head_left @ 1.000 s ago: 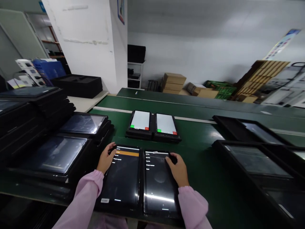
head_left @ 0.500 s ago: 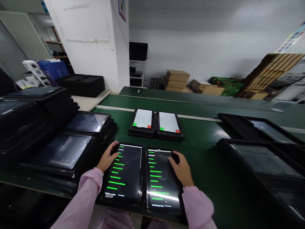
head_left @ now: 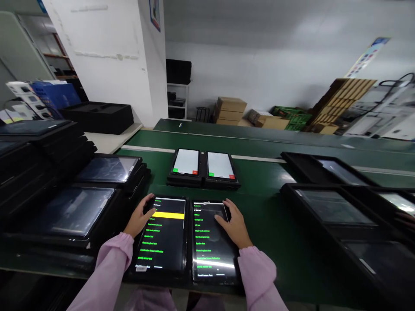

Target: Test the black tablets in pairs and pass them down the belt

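Two black tablets lie side by side in front of me, both showing green test-menu text. On the left tablet one row is lit yellow. My left hand is at its upper left edge, with the thumb on the screen by that row and the fingers apart along the side. At the upper right of the right tablet is my right hand, its thumb stretched over the screen and its fingers spread at the edge. Whether that thumb touches the glass, I cannot tell.
Behind them, a left white-screened tablet and a right one rest on black trays. Stacked trays with tablets stand left; more trays lie right on the green bench. Part of another person's hand shows at the far right.
A yellow row has lit up on the left tablet. The right tablet's list reads slightly differently at the top. My view has turned a little right; both hands stay at their tablets.
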Demonstrator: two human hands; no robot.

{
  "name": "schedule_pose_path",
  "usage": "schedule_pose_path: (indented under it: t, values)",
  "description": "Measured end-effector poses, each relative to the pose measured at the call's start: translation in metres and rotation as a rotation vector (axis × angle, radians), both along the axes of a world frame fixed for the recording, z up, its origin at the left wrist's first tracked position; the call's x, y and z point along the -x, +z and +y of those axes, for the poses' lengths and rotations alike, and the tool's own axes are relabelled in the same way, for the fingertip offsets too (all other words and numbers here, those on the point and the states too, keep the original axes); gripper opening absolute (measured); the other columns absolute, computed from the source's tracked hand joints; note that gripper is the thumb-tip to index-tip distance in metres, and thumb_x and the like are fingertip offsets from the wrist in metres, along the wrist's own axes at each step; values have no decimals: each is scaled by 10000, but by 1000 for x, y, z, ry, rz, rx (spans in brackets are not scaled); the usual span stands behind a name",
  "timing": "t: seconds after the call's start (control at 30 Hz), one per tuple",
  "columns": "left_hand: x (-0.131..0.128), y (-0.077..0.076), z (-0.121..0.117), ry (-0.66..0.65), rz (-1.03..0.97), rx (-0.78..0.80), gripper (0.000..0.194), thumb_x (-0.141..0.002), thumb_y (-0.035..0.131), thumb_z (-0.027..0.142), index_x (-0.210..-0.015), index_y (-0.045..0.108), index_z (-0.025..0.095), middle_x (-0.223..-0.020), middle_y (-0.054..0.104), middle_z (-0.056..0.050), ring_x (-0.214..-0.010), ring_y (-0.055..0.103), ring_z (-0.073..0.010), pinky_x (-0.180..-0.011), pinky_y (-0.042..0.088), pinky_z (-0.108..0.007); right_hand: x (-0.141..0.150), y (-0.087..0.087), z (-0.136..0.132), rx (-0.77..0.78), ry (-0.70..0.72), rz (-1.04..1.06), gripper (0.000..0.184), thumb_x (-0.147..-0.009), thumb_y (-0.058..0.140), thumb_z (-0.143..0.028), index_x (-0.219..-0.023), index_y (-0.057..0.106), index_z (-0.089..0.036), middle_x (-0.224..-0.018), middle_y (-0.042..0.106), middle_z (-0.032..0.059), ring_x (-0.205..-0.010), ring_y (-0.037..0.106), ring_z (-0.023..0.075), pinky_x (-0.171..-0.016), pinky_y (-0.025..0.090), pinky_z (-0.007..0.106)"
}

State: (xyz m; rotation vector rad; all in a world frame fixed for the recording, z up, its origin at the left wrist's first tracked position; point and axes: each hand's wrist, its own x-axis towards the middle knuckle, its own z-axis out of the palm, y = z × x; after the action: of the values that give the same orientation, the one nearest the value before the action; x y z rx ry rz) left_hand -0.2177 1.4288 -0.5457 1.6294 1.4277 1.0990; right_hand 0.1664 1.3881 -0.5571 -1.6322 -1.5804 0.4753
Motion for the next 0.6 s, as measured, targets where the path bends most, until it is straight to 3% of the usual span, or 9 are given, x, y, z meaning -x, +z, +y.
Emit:
schedule_pose_path:
  t: [0.1, 0.23, 0.43, 0.6]
  values:
    - [0, 1, 2, 25, -41, 9, 627, -838, 574, 427, -1402, 443, 186, -1436, 521, -128, -1362, 440, -254, -1176, 268, -442, 0, 0, 4, 10, 11, 33, 570, -885, 486, -486, -1360, 505, -171, -1468, 465, 120, -1355, 420, 263, -1143, 296, 462]
    - [-1, 4, 3, 50, -54, 31, 628, -813, 586, 456, -1371, 492, 184, -1437, 527, -123, -1360, 446, -268, -1176, 276, -440, 4, 5, 16, 112, 6, -81, 503, -938, 388, -400, -1378, 512, -190, -1455, 492, 86, -1367, 407, 243, -1160, 236, 459]
    - [5, 13, 8, 64, 47, 65, 640, -822, 532, 523, -1377, 522, 206, -1473, 499, -89, -1392, 409, -270, -1193, 237, -459, 8, 20, 31, 87, -42, -95, 387, -947, 397, -345, -1250, 607, -227, -1299, 621, 65, -1262, 491, 256, -1086, 300, 467]
    - [7, 17, 20, 91, 114, 11, 608, -802, 478, 613, -1261, 609, 236, -1406, 579, -41, -1360, 458, -277, -1191, 246, -471, 7, 28, 35, 22, -104, -104, 337, -967, 384, -290, -1153, 652, -206, -1209, 661, 82, -1158, 558, 243, -1037, 362, 407]
